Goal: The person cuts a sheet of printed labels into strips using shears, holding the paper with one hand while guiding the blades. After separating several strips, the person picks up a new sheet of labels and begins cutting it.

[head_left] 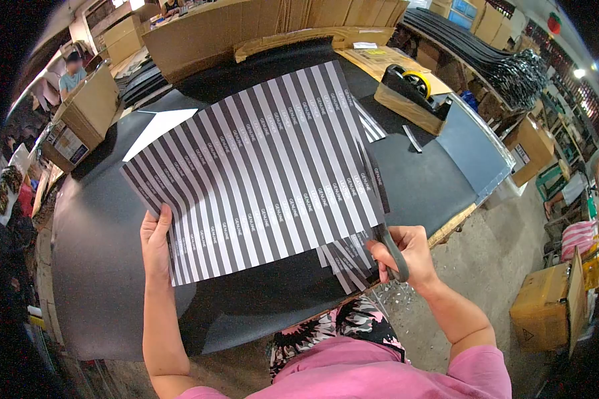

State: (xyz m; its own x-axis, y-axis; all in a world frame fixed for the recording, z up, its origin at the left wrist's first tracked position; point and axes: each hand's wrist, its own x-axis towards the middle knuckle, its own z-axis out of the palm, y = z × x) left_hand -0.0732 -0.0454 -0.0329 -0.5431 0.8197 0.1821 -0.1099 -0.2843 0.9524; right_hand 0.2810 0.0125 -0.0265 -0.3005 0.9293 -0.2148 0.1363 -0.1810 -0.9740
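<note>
A large sheet (pixel 259 173) with black and white stripes, printed with the words "genuine leather", is held up over the dark table. My left hand (pixel 156 241) grips its left edge, thumb on the near face, and the sheet bows between my hands. At the lower right corner, my right hand (pixel 409 254) is closed around the dark handles of a pair of scissors (pixel 394 249). The scissor blades are mostly hidden by the sheet's right edge. Below that corner lie cut striped strips (pixel 348 265) near the table's front edge.
A tape dispenser (pixel 412 96) with yellow tape stands at the back right of the black tabletop (pixel 100 266). White paper (pixel 160 130) lies behind the sheet. Cardboard (pixel 199 40) walls the far side. Boxes (pixel 546 299) stand on the floor at right. A person (pixel 72 76) is at far left.
</note>
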